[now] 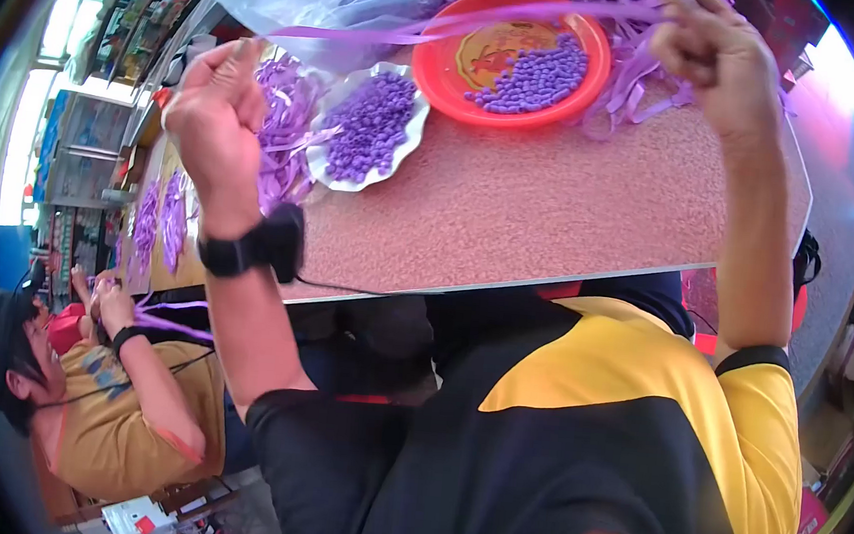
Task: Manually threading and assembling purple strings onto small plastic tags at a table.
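Note:
A long purple ribbon [385, 35] stretches across the table between my two hands. My left hand [217, 100] is closed, its fingertips pinching the ribbon's left end. At the upper right, my right hand [714, 59] is curled where the ribbon's other end meets its fingers; motion blurs it a little. Below the ribbon stands a red plate [459, 109], partly filled with purple beads [532, 83]. Beside it, nearer my left hand, a white scalloped dish [416, 131] holds more purple beads [368, 127].
Purple ribbon bundles [283, 125] lie beside the white dish, with more ribbons [641, 93] right of the red plate. A clear plastic bag [317, 2] lies at the back of the pinkish table [543, 196]. Another person [135, 405] sits at the left, handling purple strips.

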Demonstrator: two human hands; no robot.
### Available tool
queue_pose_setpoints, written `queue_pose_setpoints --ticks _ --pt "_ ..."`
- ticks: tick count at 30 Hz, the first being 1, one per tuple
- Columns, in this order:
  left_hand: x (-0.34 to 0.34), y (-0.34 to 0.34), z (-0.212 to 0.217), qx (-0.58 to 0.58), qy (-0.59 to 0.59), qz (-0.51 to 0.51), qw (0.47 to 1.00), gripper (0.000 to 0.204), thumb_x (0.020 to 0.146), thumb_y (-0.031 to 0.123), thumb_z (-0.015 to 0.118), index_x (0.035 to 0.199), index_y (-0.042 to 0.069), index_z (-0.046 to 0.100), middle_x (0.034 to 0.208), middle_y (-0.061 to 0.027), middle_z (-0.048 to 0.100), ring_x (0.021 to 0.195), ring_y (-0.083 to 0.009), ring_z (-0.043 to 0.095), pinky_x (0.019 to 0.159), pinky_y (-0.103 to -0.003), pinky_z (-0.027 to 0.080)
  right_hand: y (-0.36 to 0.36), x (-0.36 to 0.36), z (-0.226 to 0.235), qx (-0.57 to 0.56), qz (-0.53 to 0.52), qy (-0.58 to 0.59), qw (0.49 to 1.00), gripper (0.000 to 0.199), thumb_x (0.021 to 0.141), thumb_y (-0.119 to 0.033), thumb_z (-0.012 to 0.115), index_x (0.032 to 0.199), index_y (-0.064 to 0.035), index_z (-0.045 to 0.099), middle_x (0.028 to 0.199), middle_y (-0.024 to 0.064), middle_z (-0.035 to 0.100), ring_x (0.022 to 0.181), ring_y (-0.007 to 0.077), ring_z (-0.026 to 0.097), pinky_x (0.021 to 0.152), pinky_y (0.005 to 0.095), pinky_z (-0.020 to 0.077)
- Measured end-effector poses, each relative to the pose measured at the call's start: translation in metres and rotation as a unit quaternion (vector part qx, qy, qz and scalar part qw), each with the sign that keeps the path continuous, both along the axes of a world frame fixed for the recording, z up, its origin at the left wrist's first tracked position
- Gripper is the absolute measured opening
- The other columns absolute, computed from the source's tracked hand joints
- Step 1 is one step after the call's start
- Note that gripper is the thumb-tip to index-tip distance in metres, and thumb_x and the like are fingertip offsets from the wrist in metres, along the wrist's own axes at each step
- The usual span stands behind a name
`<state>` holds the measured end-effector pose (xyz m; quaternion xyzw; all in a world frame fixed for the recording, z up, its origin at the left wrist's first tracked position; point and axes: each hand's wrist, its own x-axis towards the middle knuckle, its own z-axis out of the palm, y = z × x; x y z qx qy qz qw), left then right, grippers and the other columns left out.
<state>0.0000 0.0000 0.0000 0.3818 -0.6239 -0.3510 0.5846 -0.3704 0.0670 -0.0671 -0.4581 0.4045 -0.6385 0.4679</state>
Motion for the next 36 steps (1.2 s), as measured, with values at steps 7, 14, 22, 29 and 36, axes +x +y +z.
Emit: queue_pose_setpoints --ticks 7,14,22,29,36 --pt "0.103 -0.107 0.066 -0.118 -0.059 0.279 0.951 0.017 0.085 0.006 0.073 0.098 -0.003 0.069 0.071 -0.0038 0.062 0.048 -0.0075 0.043 0.043 -0.023 0.035 -0.001 -0.011 0.005 -0.056 -0.099 -0.185 0.976 0.011 0.093 -0.010 0.060 0.085 -0.0028 0.060 0.056 -0.0019 0.041 0.041 0.0102 0.034 0.041 0.0241 0.0331" --pt "0.094 -0.129 0.022 -0.181 -0.673 0.369 0.614 0.038 0.076 0.008 0.077 0.113 0.004 0.072 0.103 -0.0092 0.072 0.092 -0.0172 0.068 0.084 -0.028 0.053 -0.012 -0.015 -0.028 -0.107 -0.144 0.246 0.953 0.011 0.088 0.000 0.056 0.094 -0.0008 0.066 0.083 0.0058 0.064 0.073 0.0105 0.058 0.068 0.0226 0.0428" --pt "-0.059 -0.036 -0.076 0.045 -0.388 -0.099 0.915 0.013 0.079 0.004 0.071 0.090 -0.001 0.075 0.078 -0.0014 0.070 0.071 -0.0097 0.062 0.069 -0.025 0.049 0.003 0.015 -0.029 -0.102 -0.104 0.480 0.865 0.013 0.091 -0.005 0.064 0.102 -0.0034 0.071 0.081 0.0063 0.072 0.076 0.0082 0.067 0.068 0.0246 0.0520" --pt "-0.105 -0.049 -0.108 -0.107 -0.546 -0.125 0.822 0.015 0.071 0.006 0.067 0.084 -0.001 0.073 0.083 -0.0210 0.068 0.082 -0.0351 0.067 0.074 -0.041 0.052 0.004 0.020 -0.032 -0.170 -0.115 0.512 0.834 0.011 0.086 -0.007 0.066 0.097 -0.0044 0.070 0.082 0.0147 0.070 0.073 0.0253 0.070 0.065 0.0318 0.0539" --pt "-0.110 -0.050 -0.117 -0.103 -0.539 -0.104 0.829 0.014 0.073 0.008 0.069 0.084 0.000 0.071 0.082 -0.0205 0.069 0.082 -0.0372 0.067 0.074 -0.043 0.051 0.010 0.023 -0.033 -0.192 -0.113 0.512 0.829 0.009 0.084 -0.004 0.065 0.093 -0.0041 0.069 0.085 0.0114 0.069 0.078 0.0297 0.068 0.068 0.0356 0.0532"
